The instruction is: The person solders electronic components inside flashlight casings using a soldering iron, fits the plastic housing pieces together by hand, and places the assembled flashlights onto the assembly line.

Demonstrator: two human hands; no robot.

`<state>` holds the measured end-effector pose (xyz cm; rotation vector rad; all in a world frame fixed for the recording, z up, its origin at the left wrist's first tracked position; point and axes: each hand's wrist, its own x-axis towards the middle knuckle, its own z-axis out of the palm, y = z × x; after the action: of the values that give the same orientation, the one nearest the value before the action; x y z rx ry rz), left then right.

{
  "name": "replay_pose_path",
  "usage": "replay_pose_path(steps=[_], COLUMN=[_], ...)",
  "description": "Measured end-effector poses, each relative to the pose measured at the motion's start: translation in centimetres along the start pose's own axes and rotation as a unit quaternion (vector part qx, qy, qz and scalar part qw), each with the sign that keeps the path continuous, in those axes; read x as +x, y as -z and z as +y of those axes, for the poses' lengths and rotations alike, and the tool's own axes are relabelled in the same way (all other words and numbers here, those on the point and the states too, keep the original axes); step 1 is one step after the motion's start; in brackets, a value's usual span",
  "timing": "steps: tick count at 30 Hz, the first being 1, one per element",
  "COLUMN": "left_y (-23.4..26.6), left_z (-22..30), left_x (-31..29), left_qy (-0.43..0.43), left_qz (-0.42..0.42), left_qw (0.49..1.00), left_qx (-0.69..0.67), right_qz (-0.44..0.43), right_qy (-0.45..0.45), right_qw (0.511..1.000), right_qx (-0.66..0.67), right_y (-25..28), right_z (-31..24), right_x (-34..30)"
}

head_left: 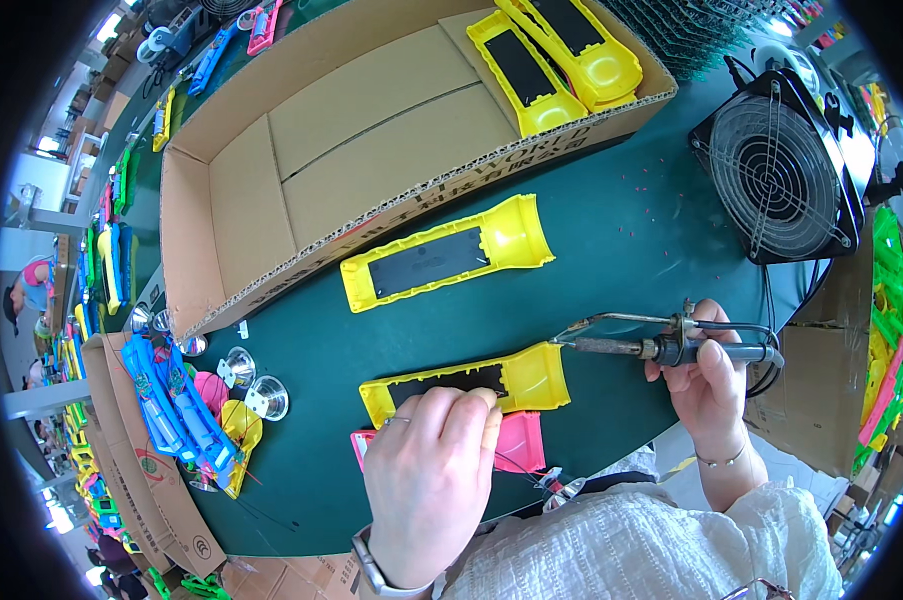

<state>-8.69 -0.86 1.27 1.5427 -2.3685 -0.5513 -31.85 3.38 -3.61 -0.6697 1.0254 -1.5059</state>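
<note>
My right hand (710, 385) is closed around the handle of a soldering iron (662, 348) with a thin metal solder-feed tube along its top. The iron points left, its tip at the wide end of a yellow flashlight half-shell (537, 378) with a black panel inside. Over the near side of that half-shell, my left hand (434, 450) has its fingers bent and pressed together; whatever the fingertips hold is hidden. A pink half-shell (520, 442) lies beneath, partly covered by this hand. Farther back, a second yellow half-shell (442, 258) rests open side up on the green table.
A large cardboard box (372, 95) holds yellow half-shells (522, 75) at its right end. Back right stands a black fan (777, 175). On the left are blue half-shells (177, 405) and silver reflector cups (268, 398). A cable (772, 300) hangs near the right table edge.
</note>
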Motion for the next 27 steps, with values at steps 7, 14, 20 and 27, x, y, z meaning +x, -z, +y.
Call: replay_pose_path(steps=[7,14,20,27], left_y=[1.4,-0.3,0.3,0.5], left_z=[-1.4,-4.1,-3.4,-5.8], left_x=[-0.9,-2.9,-3.8,-2.5], left_qy=[-0.176,-0.054,0.111,0.047], left_qz=[-0.032,0.065,0.240,0.155], left_qw=[0.983,0.922,0.891,0.986], left_qx=[-0.043,-0.379,-0.369,-0.038], right_qz=[0.014,0.002,-0.053,-0.088], right_qy=[0.002,0.023,-0.033,-0.080], right_qw=[1.000,1.000,0.997,0.986], right_qx=[-0.001,-0.014,-0.034,-0.113], right_y=[-0.2,-1.5,-4.8,-6.5], right_z=[-0.3,0.1,0.3,1.5], right_x=[-0.2,-0.7,-0.9,-0.2])
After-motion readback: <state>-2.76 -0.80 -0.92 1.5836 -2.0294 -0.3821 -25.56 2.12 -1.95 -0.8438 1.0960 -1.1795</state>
